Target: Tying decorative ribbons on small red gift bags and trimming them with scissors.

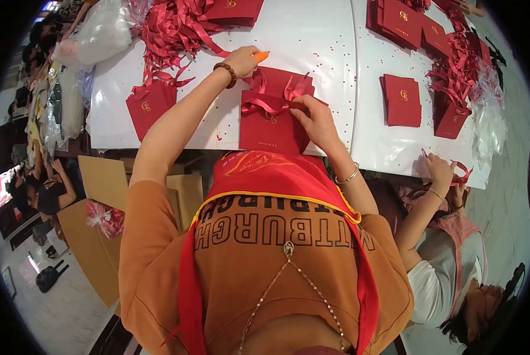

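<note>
- Red paper bag lies flat at the near edge of the white surface, just in front of the person's chest, with a second flat bag tucked under its far side.
- Right hand rests on the bag's upper right corner, its grip pinched on the red ribbon handle — thumb and fingers pressed together on the strand.
- Left hand reaches farther out, its grip closed around an orange tool; only the tip shows, so its kind is unclear.
- Step in hand, as I judge it: fitting the ribbon handle to the bag. The next move likely calls for keeping the slippery ribbon taut while the tool comes to the bag's top edge.
- Bag is stiff matte card with a small gold emblem; the ribbon is glossy and limp.
- Loose ribbons pile up far left, flat bags stack at right — another person's hands work ribbon there.
</note>
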Available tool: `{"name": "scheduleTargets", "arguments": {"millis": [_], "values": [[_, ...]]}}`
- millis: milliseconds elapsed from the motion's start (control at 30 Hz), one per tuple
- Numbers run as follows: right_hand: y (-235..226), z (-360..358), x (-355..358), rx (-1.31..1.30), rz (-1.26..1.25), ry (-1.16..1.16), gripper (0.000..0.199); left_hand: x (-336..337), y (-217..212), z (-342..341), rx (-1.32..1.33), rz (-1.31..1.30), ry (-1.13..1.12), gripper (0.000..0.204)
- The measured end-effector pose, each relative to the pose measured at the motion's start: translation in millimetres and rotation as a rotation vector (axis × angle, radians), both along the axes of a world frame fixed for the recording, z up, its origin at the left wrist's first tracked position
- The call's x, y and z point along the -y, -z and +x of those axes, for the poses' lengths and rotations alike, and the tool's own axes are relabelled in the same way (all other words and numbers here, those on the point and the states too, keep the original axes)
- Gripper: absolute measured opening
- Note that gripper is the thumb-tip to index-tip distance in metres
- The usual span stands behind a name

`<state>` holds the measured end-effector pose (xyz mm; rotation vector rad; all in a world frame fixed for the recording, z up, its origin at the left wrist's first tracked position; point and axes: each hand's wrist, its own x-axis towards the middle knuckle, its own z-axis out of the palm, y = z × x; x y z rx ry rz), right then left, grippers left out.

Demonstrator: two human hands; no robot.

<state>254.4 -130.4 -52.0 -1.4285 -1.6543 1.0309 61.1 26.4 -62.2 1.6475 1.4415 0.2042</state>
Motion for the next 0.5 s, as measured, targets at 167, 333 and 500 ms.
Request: {"name": "scheduleTargets", "arguments": {"millis": [167, 333, 500], "values": [[1, 0, -3, 0.04, 0.006, -0.012, 0.021, 16, -2, 5, -0.23, 0.146, 0.248, 0.037], [-2, -2, -3, 0.033, 0.005, -0.026, 0.021, 17, 2, 5, 0.079, 0.135, 0.259, 0.025], [0, -6, -4, 0.026, 0.042, -0.031, 0.021, 27, -9, 30, -0.038, -0.085, 0.404, 0.028]]}}
